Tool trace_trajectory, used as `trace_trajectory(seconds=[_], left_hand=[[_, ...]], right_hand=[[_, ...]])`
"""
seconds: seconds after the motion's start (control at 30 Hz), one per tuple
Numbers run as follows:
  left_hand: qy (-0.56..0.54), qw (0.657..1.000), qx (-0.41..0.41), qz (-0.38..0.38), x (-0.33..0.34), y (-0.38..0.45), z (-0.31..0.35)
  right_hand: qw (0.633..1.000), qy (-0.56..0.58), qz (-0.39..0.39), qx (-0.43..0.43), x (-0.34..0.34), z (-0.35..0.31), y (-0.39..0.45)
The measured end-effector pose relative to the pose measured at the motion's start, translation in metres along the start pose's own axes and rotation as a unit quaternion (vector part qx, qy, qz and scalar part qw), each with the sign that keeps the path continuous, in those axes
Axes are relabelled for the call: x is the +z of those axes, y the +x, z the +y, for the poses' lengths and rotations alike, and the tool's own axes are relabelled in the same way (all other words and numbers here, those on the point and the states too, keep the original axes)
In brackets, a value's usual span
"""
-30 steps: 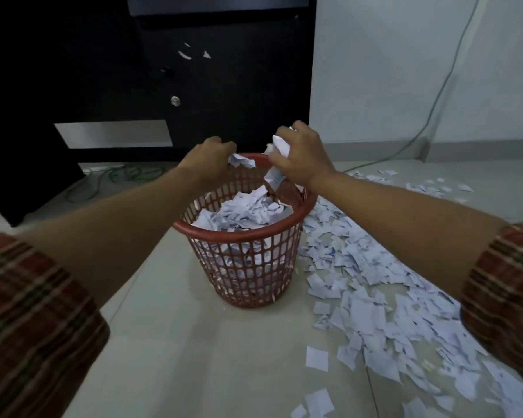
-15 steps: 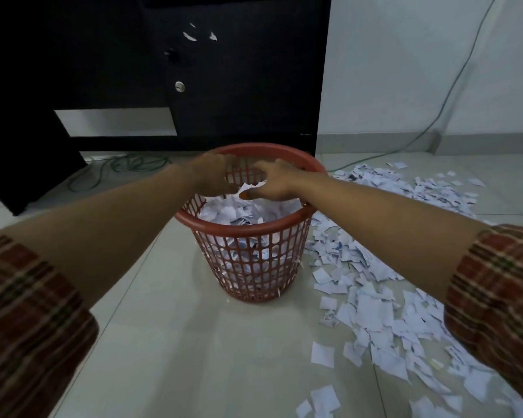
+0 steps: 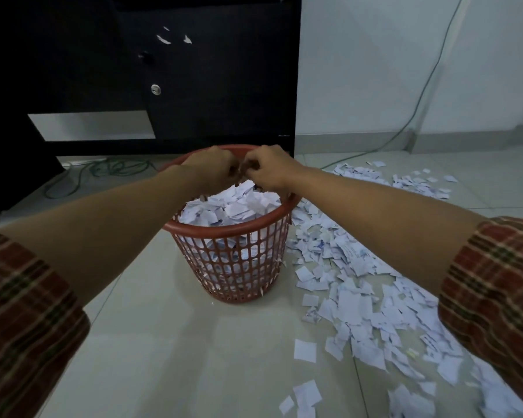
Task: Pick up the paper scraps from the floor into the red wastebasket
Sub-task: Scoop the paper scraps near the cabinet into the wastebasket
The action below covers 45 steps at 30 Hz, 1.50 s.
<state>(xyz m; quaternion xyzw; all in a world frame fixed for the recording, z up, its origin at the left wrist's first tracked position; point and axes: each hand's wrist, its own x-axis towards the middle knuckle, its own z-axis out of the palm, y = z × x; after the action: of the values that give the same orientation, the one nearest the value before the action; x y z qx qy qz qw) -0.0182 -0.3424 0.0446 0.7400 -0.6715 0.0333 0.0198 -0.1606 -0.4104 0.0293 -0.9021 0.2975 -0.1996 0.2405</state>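
Red plastic mesh forms the basket (image 3: 230, 267), which stands upright on the pale tiled floor (image 3: 151, 342) and is heaped with white scraps (image 3: 233, 206) almost to its rim. Both hands hang over the far half of its mouth, just above the heap. The left hand (image 3: 209, 168) has its fingers curled inward; the right hand (image 3: 269, 170) is curled the same way, and the two nearly touch at the fingertips. Whether either grip has paper in it cannot be told, since the curled fingers hide the palms. Both forearms are bare, with plaid sleeves (image 3: 492, 285) pushed up to the elbows.

More scraps (image 3: 360, 297) lie scattered across the floor to the right of the basket, starting right beside its wall and spreading toward the near right corner and back toward the wall. A dark cabinet (image 3: 212, 86) stands behind the basket, and a green cable (image 3: 417, 113) runs down the white wall to the floor.
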Motion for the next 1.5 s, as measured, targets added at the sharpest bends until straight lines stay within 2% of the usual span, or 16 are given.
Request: trace_trajectory(seconds=[0.17,0.33,0.43,0.63,0.77,0.87,0.97,1.07,1.2,1.37,1.5], left_hand=[[0.001,0.997,0.057,0.046,-0.005,0.008,0.033],[-0.012,0.975,0.165,0.147,-0.002,0.020,0.085],[0.006,0.962,0.223,0.157,0.010,0.021,0.119],[0.114,0.937,0.322,0.071,0.050,0.011,0.177],[0.146,0.918,0.368,0.019,0.081,0.007,0.199],[0.160,0.910,0.381,-0.010,0.105,0.004,0.217],[0.125,0.929,0.347,-0.025,0.132,-0.003,0.236],[0.089,0.937,0.335,-0.054,0.166,-0.020,0.247],[0.115,0.890,0.436,-0.061,0.198,-0.037,0.248],[0.104,0.906,0.400,-0.090,0.222,-0.046,0.239],[0.120,0.903,0.401,-0.096,0.230,-0.048,0.237]], right_hand=[[0.990,-0.078,0.116,-0.015,-0.015,0.024,-0.015],[0.984,-0.104,0.144,0.010,-0.042,0.065,-0.050],[0.981,-0.125,0.148,0.011,-0.053,0.094,-0.080],[0.973,-0.207,0.063,0.086,-0.050,0.154,-0.161],[0.962,-0.238,-0.039,0.125,-0.025,0.183,-0.223],[0.943,-0.271,-0.140,0.132,0.000,0.192,-0.270],[0.933,-0.264,-0.209,0.129,0.024,0.194,-0.313],[0.934,-0.249,-0.232,0.111,0.048,0.199,-0.351],[0.944,-0.199,-0.226,0.135,0.077,0.192,-0.397],[0.939,-0.231,-0.253,0.037,0.103,0.179,-0.453],[0.938,-0.238,-0.250,0.029,0.117,0.182,-0.467]])
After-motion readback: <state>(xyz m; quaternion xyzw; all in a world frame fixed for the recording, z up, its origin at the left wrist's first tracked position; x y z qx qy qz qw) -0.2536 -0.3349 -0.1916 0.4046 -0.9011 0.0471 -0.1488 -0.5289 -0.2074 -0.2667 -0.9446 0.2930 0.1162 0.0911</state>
